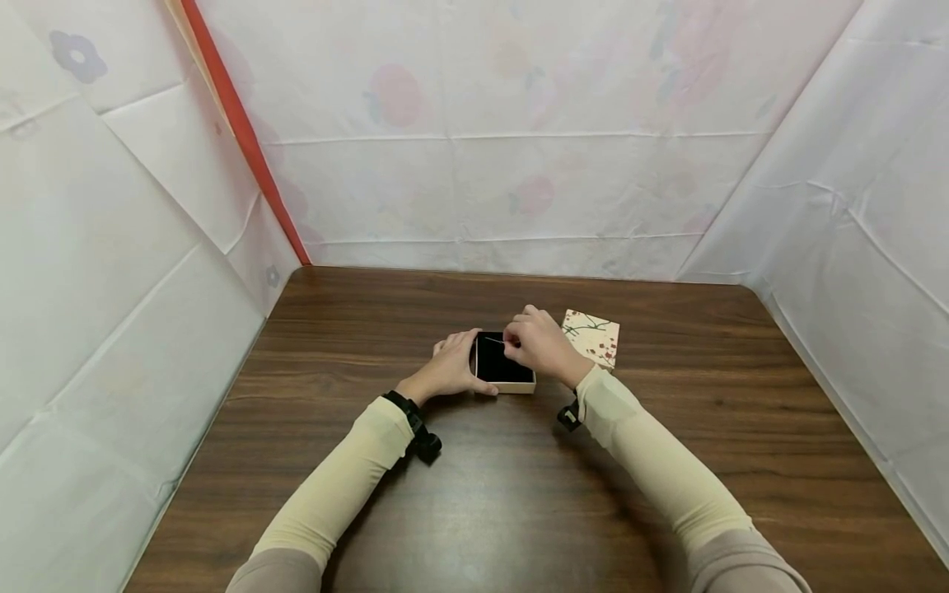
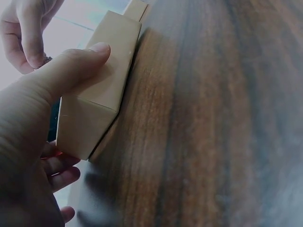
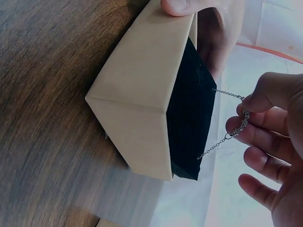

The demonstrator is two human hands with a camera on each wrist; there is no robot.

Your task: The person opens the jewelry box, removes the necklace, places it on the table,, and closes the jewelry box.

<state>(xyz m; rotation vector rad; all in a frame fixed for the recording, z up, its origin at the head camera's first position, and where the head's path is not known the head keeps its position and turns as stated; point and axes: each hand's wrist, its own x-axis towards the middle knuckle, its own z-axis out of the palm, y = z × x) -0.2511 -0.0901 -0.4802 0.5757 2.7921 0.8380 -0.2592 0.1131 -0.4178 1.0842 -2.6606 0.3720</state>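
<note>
A small cream box (image 1: 515,387) with a black padded insert (image 3: 194,109) sits on the table. My left hand (image 1: 454,368) grips it at its left end, thumb (image 2: 78,64) along the near wall and fingers round the other side. Over the box, my right hand (image 1: 544,342) pinches a fine silver chain (image 3: 245,120) by its thicker, beaded middle part, between thumb and forefinger. In the right wrist view both thin ends of this chain run down to the black insert, so it stands off the insert in a loop. The other right fingers are loosely bent.
Just right of the box lies a cream lid (image 1: 596,338) with red blossoms and green twigs, partly behind my right hand. The brown wood-grain table (image 1: 460,486) is bordered by white printed sheeting (image 1: 474,189) at the back and both sides.
</note>
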